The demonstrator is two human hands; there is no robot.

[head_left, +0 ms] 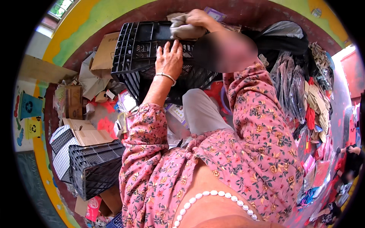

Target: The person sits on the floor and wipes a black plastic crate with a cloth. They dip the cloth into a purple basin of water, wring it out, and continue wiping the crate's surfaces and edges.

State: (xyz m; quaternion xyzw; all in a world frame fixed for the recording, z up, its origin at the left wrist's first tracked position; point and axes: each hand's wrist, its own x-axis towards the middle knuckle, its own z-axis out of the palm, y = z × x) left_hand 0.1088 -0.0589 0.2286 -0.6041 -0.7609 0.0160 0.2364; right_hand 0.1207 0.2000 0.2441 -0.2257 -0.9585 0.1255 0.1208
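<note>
A black plastic crate with slatted, latticed sides is in front of me at the upper middle, tipped on its side. My left hand lies on it with the fingers stretched out, holding nothing. At the crate's far right, my right hand is closed on a crumpled grey-beige cloth, which rests against the crate's edge. A dark blurred patch hides part of the right forearm and the crate beside it.
A second black crate stands at the lower left under flattened cardboard. A cardboard box is left of the first crate. Plastic-wrapped garments and loose cardboard lie heaped at the right. Another person is partly visible at the far right.
</note>
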